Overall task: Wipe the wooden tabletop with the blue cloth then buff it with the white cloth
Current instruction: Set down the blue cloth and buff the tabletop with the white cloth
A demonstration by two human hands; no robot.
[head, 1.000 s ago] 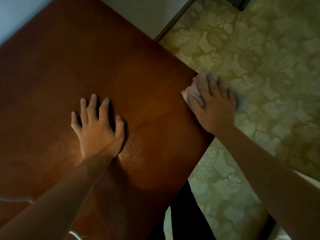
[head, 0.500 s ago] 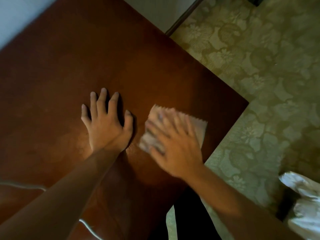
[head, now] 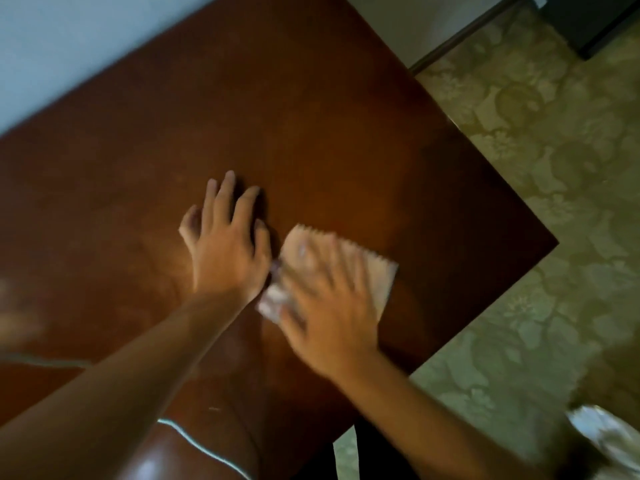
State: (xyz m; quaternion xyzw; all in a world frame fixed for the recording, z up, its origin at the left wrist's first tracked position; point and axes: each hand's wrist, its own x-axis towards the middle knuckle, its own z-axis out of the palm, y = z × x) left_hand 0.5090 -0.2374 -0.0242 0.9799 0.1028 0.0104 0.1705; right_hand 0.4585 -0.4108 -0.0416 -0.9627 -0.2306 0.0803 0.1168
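Note:
The dark brown wooden tabletop [head: 311, 116] fills most of the view. My left hand [head: 227, 251] lies flat on it, fingers spread, holding nothing. Right beside it, my right hand [head: 329, 303] presses flat on the white cloth [head: 379, 275], which has a zigzag edge and lies spread on the wood. The cloth's left part nearly touches my left hand. My right hand is blurred by motion. No blue cloth is in view.
The table's right corner [head: 554, 242] sits over a green floral floor [head: 554, 168]. A pale wall [head: 69, 36] runs behind the table. Something white and crumpled [head: 602, 431] lies at the lower right. A thin light cable [head: 201, 445] crosses the near edge.
My right hand slid the white cloth from the table's right edge leftward to beside my left hand. My left hand stayed flat on the wood.

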